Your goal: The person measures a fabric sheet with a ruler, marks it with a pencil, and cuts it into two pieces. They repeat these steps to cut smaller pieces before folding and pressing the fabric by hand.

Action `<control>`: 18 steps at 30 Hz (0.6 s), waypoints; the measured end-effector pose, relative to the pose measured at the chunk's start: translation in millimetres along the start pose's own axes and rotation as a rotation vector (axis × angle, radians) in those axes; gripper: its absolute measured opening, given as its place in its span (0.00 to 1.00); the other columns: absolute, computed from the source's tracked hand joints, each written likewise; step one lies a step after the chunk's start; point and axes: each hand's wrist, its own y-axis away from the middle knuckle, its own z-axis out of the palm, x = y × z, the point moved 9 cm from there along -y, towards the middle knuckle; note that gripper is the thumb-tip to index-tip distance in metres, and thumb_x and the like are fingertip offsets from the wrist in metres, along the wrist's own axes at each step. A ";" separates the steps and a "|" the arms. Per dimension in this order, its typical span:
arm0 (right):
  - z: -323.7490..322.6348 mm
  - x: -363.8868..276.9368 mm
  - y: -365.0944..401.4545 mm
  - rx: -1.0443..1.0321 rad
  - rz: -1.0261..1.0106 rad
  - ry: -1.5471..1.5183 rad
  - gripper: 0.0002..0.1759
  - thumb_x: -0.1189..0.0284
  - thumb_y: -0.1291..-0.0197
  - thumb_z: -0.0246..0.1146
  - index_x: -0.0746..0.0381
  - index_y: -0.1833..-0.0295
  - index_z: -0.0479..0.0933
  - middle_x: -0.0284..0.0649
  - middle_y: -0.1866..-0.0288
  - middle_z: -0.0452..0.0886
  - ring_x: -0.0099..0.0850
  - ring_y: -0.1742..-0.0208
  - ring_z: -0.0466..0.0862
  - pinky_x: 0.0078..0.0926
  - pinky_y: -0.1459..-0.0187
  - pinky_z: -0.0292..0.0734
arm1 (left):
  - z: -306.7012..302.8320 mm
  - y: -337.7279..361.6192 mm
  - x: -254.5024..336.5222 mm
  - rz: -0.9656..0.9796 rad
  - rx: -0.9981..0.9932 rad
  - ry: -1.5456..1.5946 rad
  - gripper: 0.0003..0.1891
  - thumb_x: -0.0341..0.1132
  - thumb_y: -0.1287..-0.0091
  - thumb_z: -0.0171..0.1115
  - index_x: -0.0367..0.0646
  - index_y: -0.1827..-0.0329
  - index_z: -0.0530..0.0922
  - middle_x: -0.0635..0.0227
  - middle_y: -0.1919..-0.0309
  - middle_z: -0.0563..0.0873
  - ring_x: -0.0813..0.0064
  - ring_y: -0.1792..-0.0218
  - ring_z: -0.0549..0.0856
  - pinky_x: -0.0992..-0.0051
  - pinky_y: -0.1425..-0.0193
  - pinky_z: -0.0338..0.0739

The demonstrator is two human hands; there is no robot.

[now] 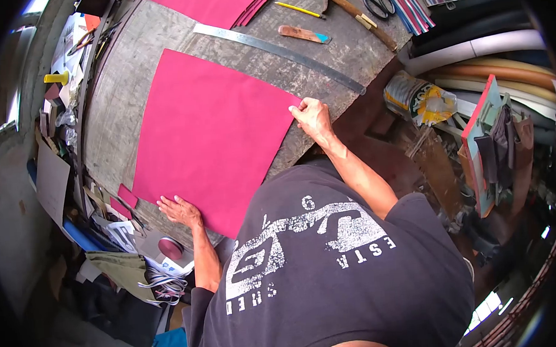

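A large crimson sheet, which looks like leather or vinyl, lies flat on the worktable in front of my body. My right hand is at its right corner, with thumb and fingers pinched on the edge. Near the sheet's lower left edge rests my left hand, fingers spread and lying flat, holding nothing. Just beyond the sheet, a long metal ruler lies at a slant across the table.
Behind the ruler are a yellow pencil, a cutter with a taped handle, a hammer and scissors. More crimson sheets lie at the table's far side. Material rolls are stacked at right.
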 end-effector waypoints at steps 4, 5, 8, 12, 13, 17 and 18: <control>-10.2 -19.9 1.3 -0.001 -0.087 0.299 0.20 0.57 0.41 0.72 0.63 0.58 0.81 0.54 0.56 0.86 0.50 0.55 0.88 0.44 0.58 0.82 | -0.5 -1.3 0.0 -0.010 -0.008 -0.062 0.33 0.52 0.18 0.43 0.45 0.17 0.58 0.53 0.16 0.53 0.47 0.16 0.50 0.41 0.20 0.47; -18.1 -36.3 9.0 0.079 -0.193 0.420 0.22 0.56 0.41 0.72 0.63 0.54 0.80 0.54 0.48 0.84 0.51 0.50 0.87 0.43 0.56 0.82 | 0.8 -2.2 0.7 -0.031 -0.015 -0.152 0.33 0.52 0.18 0.44 0.45 0.17 0.57 0.53 0.16 0.52 0.46 0.16 0.48 0.40 0.20 0.46; 1.7 -102.5 32.9 0.117 -0.608 0.534 0.31 0.55 0.38 0.70 0.61 0.35 0.72 0.50 0.28 0.72 0.49 0.29 0.75 0.45 0.39 0.76 | -16.5 -7.8 54.8 0.054 0.033 -0.179 0.34 0.51 0.21 0.50 0.43 0.17 0.58 0.51 0.16 0.51 0.46 0.16 0.45 0.40 0.19 0.41; 83.8 -152.3 67.7 0.008 -1.200 0.614 0.37 0.56 0.35 0.67 0.59 0.25 0.68 0.45 0.22 0.68 0.44 0.18 0.62 0.49 0.23 0.58 | -20.2 5.6 205.3 0.403 -0.055 0.191 0.38 0.48 0.28 0.61 0.38 0.19 0.62 0.47 0.17 0.54 0.45 0.16 0.46 0.44 0.17 0.37; 101.7 -147.4 62.8 -0.053 -1.238 0.673 0.37 0.56 0.34 0.66 0.59 0.24 0.68 0.44 0.20 0.66 0.44 0.17 0.61 0.48 0.21 0.56 | -27.0 9.6 243.2 0.482 -0.075 0.190 0.38 0.48 0.29 0.62 0.37 0.21 0.63 0.45 0.18 0.55 0.44 0.16 0.48 0.44 0.16 0.39; 130.0 -130.9 50.9 -0.166 -1.203 0.732 0.37 0.53 0.32 0.62 0.55 0.21 0.65 0.40 0.16 0.59 0.46 0.14 0.52 0.57 0.18 0.43 | -21.6 -26.7 298.5 0.584 -0.050 0.235 0.38 0.50 0.27 0.60 0.38 0.19 0.61 0.46 0.17 0.53 0.42 0.17 0.48 0.44 0.16 0.41; 129.8 -131.5 51.2 -0.156 -1.192 0.764 0.37 0.53 0.32 0.61 0.54 0.20 0.65 0.40 0.16 0.59 0.47 0.14 0.51 0.60 0.18 0.41 | -18.9 -41.4 305.7 0.597 -0.030 0.238 0.39 0.51 0.27 0.60 0.38 0.19 0.61 0.46 0.17 0.54 0.42 0.17 0.48 0.44 0.16 0.41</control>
